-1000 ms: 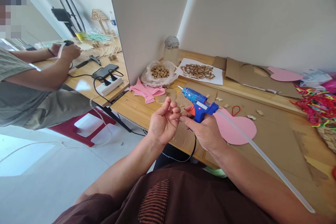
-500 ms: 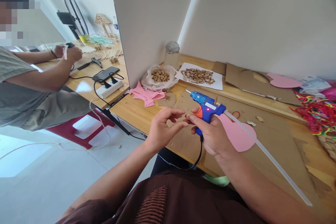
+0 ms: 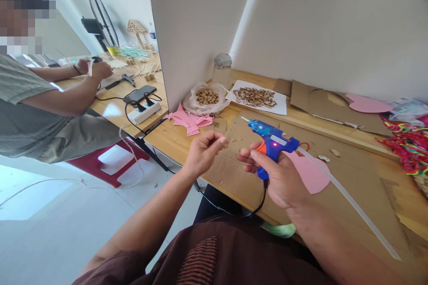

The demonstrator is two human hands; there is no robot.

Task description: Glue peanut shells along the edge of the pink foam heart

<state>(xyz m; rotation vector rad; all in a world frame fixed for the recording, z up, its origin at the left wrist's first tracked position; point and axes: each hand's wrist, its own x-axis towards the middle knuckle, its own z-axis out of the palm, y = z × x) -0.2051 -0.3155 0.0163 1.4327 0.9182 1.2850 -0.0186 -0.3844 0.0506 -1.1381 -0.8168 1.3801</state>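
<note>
Glue gun gripped in right hand, left hand just beside.

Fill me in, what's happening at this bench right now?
The person's right hand grips a blue hot glue gun over the cardboard-covered table, a long glue stick trailing behind it. The left hand is pinched shut beside the nozzle; whether it holds anything is unclear. A pink paper cutout lies beneath. A co-worker works at the neighbouring table.

Lying on worktop: pink paper scraps, bag of nuts, sheet of shells, cardboard pieces, coloured cords. Sitting beyond divider: power strip, fan, co-worker's arm.
</note>
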